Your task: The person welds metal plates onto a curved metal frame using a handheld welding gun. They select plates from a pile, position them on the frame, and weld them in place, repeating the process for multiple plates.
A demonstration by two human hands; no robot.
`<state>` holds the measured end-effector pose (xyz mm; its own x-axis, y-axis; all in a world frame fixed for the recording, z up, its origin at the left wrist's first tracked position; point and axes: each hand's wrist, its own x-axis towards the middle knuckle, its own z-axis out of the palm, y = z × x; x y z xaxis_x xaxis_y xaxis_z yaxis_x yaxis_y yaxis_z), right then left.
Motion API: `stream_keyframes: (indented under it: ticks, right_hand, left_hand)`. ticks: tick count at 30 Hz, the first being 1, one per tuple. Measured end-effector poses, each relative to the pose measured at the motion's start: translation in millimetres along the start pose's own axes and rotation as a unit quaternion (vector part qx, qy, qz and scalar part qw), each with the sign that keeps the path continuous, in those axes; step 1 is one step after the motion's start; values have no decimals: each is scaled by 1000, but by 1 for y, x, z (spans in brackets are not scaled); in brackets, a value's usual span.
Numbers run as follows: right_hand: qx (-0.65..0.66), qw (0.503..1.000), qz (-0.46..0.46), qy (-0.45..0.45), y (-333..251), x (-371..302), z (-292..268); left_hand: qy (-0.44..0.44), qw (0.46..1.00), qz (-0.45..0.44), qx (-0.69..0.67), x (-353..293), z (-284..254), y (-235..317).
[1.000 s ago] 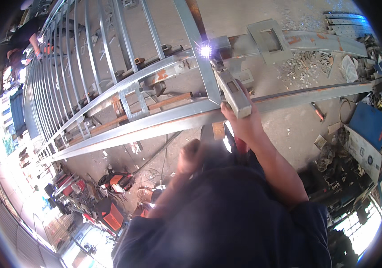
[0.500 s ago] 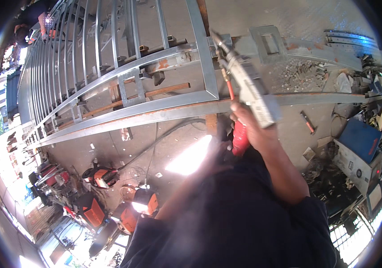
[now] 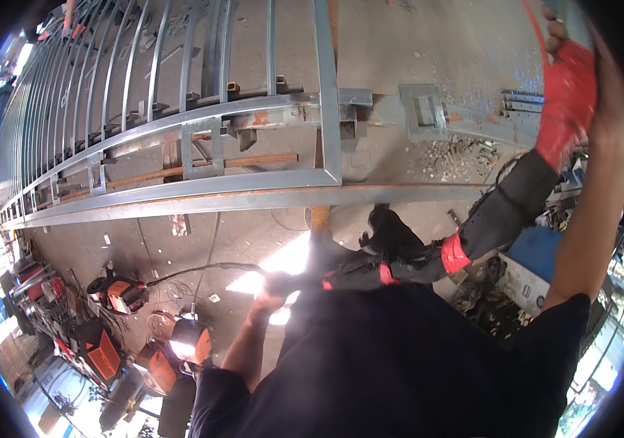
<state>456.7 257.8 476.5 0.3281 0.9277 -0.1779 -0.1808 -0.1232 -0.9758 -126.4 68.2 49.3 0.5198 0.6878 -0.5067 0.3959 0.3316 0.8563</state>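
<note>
The right hand's [image 3: 558,35] fingers curl closed on the red handle [image 3: 567,102], far upper right and nearer it than the left hand [image 3: 275,285]; whether that blurred one grips, I cannot tell. From the right fingers the handle's long axis slopes down-left into the black hose [image 3: 513,201], crossing the torso. The steel frame [image 3: 328,109] lies leftward of the handle, well apart.

right hand [image 3: 556,34] gripping a red-wrapped handle [image 3: 567,98], left hand [image 3: 273,290] at a black cable [image 3: 206,267], metal frame [image 3: 328,95] ahead.
</note>
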Motion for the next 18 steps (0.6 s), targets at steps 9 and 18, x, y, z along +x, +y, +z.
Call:
stream_keyframes:
  ticks: [9, 18]
  right_hand:
    - [30, 979, 200, 32, 135, 127, -12]
    - [171, 876, 409, -192, 221, 198, -4]
  left_hand:
    - [502, 863, 8, -57, -86, -16, 124]
    - [665, 741, 80, -44, -43, -65, 335]
